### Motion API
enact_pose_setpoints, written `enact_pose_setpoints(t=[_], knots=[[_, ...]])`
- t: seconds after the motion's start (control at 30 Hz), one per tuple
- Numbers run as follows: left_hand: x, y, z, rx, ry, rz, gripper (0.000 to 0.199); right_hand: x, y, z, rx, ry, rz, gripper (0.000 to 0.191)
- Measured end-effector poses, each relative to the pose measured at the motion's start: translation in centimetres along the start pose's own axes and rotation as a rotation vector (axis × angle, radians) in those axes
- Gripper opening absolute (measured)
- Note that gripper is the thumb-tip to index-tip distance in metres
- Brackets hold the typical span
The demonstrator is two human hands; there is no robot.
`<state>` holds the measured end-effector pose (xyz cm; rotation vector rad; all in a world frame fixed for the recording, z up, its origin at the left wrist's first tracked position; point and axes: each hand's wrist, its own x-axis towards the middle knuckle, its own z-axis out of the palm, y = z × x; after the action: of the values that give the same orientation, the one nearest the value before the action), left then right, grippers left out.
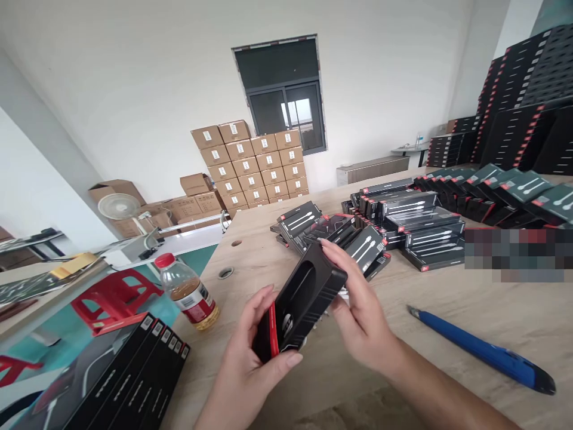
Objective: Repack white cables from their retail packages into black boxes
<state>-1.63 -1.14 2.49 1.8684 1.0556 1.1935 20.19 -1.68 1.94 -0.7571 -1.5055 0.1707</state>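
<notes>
A black box with a recessed inner tray is held tilted between my two hands, above the wooden table. A red strip runs across its lower left end, and a small round silvery mark shows in the recess. My left hand grips that lower end, thumb in front and fingers behind. At the upper right end, my right hand has its fingers over the top edge and its thumb underneath. Just behind the box lie several flat retail boxes with white cables pictured on them. To the right rests a blue utility knife.
Stacked cable boxes fill the table's far right, with tall black stacks behind. A bottle and a row of black boxes stand at left. Beyond are red stools, a fan and cartons.
</notes>
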Motion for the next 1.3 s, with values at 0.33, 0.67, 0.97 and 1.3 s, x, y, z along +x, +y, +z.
enact_pose_setpoints(t=[0.33, 0.67, 0.97, 1.3], knots=[[-0.2, 0.3, -0.4, -0.069, 0.036, 0.092, 0.069, -2.1, -0.9, 3.0, 0.227, -0.28, 0.144, 0.056], [-1.3, 0.5, -0.2, 0.092, -0.004, 0.205, 0.057, -1.2, -2.2, 3.4, 0.432, -0.076, 0.354, 0.009], [-0.5, 0.4, 0.1, 0.086, 0.081, 0.24, 0.039, -0.9, -1.4, 3.3, 0.329, -0.07, 0.288, 0.009], [0.2, -0.3, 1.1, 0.027, 0.479, 0.201, 0.025, -2.1, -2.3, 2.8, 0.228, -0.243, 0.273, 0.059]])
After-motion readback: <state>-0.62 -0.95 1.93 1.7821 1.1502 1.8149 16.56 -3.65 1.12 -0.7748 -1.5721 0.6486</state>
